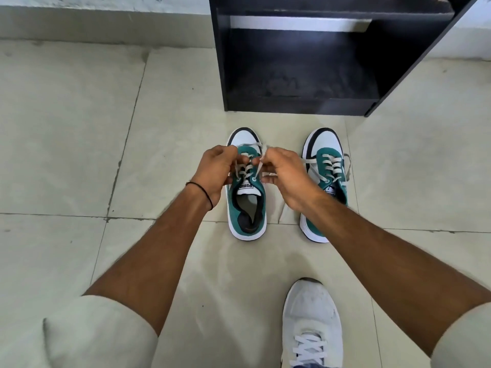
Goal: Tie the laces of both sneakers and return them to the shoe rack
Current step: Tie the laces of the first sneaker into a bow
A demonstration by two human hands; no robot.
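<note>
2 green-and-white sneakers are sitting on the tiled floor (79,128) just in front of the black shoe rack (292,62), toes pointing toward it, neither one on it yet. the first sneaker (245,208) is lying before the shoe rack's left corner. the second sneaker (326,158) is lying beside it, before the middle of the shoe rack, apart from the first. the left hand (216,171) and the right hand (285,176) are both hovering over the first sneaker's tongue, each with fingers curled and pinching a strand of its grey laces (257,171). the second sneaker's loose laces (348,166) are trailing over its side, untied. a black band (203,192) is circling the left wrist. a white shoe (312,322) on the person's foot is standing well back from the shoe rack.
</note>
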